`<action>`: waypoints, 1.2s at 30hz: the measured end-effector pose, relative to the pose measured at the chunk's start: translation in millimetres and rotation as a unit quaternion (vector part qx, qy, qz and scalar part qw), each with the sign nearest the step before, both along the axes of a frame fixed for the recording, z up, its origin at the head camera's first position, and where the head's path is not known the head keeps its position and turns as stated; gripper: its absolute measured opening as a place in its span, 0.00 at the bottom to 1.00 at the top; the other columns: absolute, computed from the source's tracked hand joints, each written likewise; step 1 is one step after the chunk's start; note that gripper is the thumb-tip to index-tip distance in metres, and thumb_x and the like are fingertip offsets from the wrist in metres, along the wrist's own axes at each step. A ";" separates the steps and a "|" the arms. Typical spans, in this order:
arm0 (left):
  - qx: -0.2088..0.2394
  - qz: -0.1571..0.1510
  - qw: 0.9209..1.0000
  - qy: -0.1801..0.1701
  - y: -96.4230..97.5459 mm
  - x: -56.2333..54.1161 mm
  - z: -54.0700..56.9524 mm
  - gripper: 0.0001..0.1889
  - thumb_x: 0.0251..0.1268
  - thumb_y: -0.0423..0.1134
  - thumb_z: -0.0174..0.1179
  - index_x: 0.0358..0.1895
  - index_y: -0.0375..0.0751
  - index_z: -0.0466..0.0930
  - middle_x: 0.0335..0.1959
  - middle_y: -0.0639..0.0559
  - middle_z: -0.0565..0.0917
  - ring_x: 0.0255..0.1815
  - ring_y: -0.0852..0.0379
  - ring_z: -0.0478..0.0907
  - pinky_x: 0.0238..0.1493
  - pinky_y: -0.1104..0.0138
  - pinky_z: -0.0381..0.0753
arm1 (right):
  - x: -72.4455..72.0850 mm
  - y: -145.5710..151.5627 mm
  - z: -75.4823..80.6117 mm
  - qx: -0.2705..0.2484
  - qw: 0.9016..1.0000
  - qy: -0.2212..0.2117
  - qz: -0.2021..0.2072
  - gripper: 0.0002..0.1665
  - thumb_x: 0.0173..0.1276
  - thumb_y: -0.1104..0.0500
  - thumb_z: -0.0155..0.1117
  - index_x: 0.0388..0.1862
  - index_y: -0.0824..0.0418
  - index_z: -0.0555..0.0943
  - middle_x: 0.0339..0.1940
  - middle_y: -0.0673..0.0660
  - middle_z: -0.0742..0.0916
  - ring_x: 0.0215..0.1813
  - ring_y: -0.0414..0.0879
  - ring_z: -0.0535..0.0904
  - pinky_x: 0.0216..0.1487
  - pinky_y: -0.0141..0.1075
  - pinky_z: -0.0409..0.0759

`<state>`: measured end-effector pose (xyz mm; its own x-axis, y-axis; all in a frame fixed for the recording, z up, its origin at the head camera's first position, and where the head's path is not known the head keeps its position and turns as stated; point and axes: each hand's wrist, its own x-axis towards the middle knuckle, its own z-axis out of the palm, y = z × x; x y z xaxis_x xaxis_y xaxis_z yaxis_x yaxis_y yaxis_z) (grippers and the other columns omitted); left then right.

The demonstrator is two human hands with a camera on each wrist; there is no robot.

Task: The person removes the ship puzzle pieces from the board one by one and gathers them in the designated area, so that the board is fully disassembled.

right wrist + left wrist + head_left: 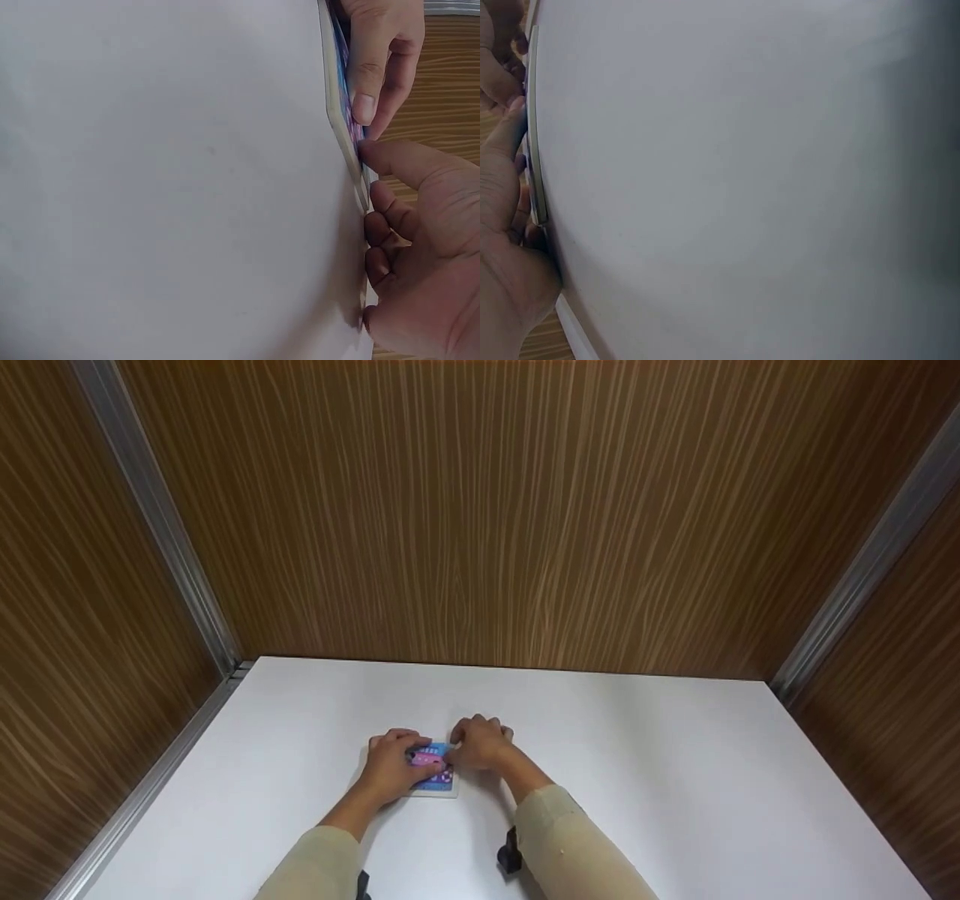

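Note:
A small flat booklet-like thing [442, 787] with a blue and purple patterned top and a pale edge lies on the white table. A pink patch [426, 760] shows on it between the hands; whether it is print or a separate piece I cannot tell. My left hand [391, 765] rests across its left side, thumb straight over the top. Near the right corner, my right hand [480, 744] pinches the edge; in the right wrist view the thumb [382, 154] touches the top, the other fingers curled beside it. In the left wrist view only the thing's pale edge [537, 150] shows clearly.
The white table [637, 765] spreads around the hands. Wood-grain panels [480, 510] stand behind and at both sides, joined by metal posts [161, 510]. A black device [510, 853] sits under the right sleeve.

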<state>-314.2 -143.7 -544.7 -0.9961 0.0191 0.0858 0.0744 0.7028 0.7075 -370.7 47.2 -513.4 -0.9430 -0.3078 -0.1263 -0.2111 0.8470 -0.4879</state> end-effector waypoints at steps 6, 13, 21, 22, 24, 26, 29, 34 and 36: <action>0.001 -0.007 1.000 0.006 -0.3 1.2 3.2 0.28 0.66 0.51 0.78 0.67 0.47 0.87 0.75 0.43 0.78 0.77 0.37 0.67 0.79 0.44 0.73 | 0.3 1.9 -2.9 -0.014 1.000 0.007 0.002 0.15 0.69 0.46 0.75 0.46 0.51 0.83 0.45 0.52 0.80 0.55 0.54 0.73 0.77 0.63 0.62; 0.005 -0.015 1.000 0.020 -2.7 1.0 2.9 0.28 0.65 0.50 0.79 0.66 0.43 0.87 0.72 0.41 0.79 0.75 0.37 0.67 0.77 0.45 0.74 | 1.5 3.8 -6.2 -0.038 0.999 0.016 0.014 0.14 0.69 0.46 0.76 0.44 0.51 0.82 0.43 0.50 0.79 0.54 0.53 0.72 0.76 0.63 0.61; 0.002 -0.015 0.999 0.030 -3.7 -2.4 0.9 0.28 0.64 0.50 0.79 0.65 0.42 0.88 0.71 0.40 0.80 0.73 0.36 0.68 0.75 0.44 0.73 | 1.4 6.5 -7.8 -0.075 0.997 0.018 0.023 0.15 0.69 0.48 0.79 0.44 0.51 0.81 0.42 0.50 0.80 0.50 0.50 0.70 0.73 0.62 0.60; 0.002 -0.015 0.999 0.031 -3.5 -2.4 1.1 0.28 0.64 0.50 0.79 0.64 0.42 0.88 0.71 0.40 0.80 0.73 0.36 0.68 0.74 0.44 0.74 | 1.2 6.7 -8.1 -0.079 0.996 0.017 0.024 0.15 0.69 0.48 0.79 0.45 0.50 0.81 0.42 0.50 0.80 0.50 0.50 0.70 0.73 0.62 0.60; 0.000 -0.015 0.999 0.030 -3.5 -2.3 1.6 0.28 0.64 0.50 0.80 0.64 0.42 0.88 0.71 0.40 0.80 0.73 0.36 0.68 0.75 0.44 0.74 | 0.5 6.7 -9.0 -0.083 0.996 0.016 0.024 0.15 0.69 0.49 0.79 0.47 0.50 0.82 0.43 0.50 0.80 0.51 0.50 0.70 0.72 0.62 0.60; -0.001 -0.015 0.999 0.031 -3.2 -2.2 2.0 0.28 0.64 0.51 0.80 0.64 0.42 0.88 0.71 0.40 0.80 0.73 0.35 0.68 0.74 0.43 0.74 | 0.1 7.1 -9.5 -0.087 0.996 0.015 0.026 0.16 0.69 0.49 0.79 0.49 0.50 0.83 0.44 0.51 0.81 0.51 0.51 0.71 0.72 0.62 0.60; 0.000 -0.015 1.000 0.027 -3.1 -1.7 2.7 0.29 0.64 0.51 0.79 0.65 0.43 0.88 0.71 0.40 0.80 0.73 0.36 0.68 0.75 0.44 0.74 | -0.2 7.7 -11.1 -0.091 0.995 0.017 0.028 0.15 0.70 0.49 0.79 0.50 0.50 0.85 0.46 0.51 0.82 0.53 0.51 0.72 0.74 0.63 0.60; 0.004 -0.012 1.000 0.014 -3.0 -1.8 3.8 0.29 0.65 0.50 0.79 0.67 0.44 0.87 0.73 0.42 0.79 0.74 0.38 0.67 0.76 0.46 0.75 | -1.8 9.7 -12.8 -0.108 0.993 0.020 0.032 0.14 0.68 0.49 0.81 0.49 0.49 0.87 0.47 0.50 0.84 0.53 0.50 0.74 0.76 0.62 0.60; 0.005 -0.010 1.000 0.009 -3.0 -2.2 3.6 0.29 0.66 0.50 0.78 0.67 0.44 0.86 0.73 0.42 0.78 0.75 0.38 0.67 0.77 0.46 0.75 | -2.3 10.4 -12.8 -0.115 0.993 0.021 0.031 0.13 0.67 0.50 0.82 0.47 0.49 0.88 0.46 0.50 0.85 0.53 0.49 0.74 0.76 0.61 0.61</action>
